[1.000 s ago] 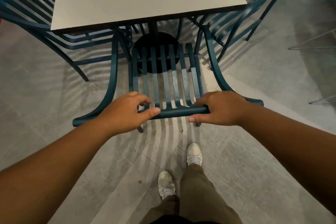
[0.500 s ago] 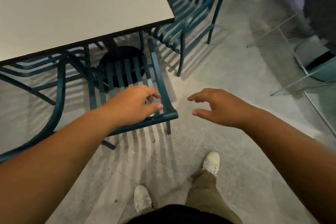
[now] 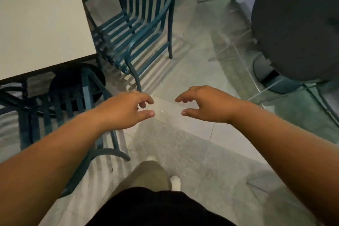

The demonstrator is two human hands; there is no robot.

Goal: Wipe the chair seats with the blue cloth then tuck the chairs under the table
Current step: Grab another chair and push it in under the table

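Note:
The near teal slatted chair [image 3: 55,113] stands at the lower left, pushed partly beneath the white table [image 3: 36,20]. A second teal chair [image 3: 139,24] stands at the table's right side, its seat sticking out from under the edge. My left hand [image 3: 124,110] hovers over the floor just right of the near chair, fingers loosely curled, holding nothing. My right hand [image 3: 207,104] floats beside it, also loosely curled and empty. No blue cloth is in view.
A dark round stool or table top [image 3: 297,24] on a thin metal frame [image 3: 238,55] fills the upper right. The table's black round base [image 3: 73,82] sits under it. Grey tiled floor [image 3: 192,152] lies ahead, with my feet at the bottom.
Both hands let go of the near chair's back rail, right hand first, then left. My view swung right, so the near chair slid to the left and the second chair came to the centre.

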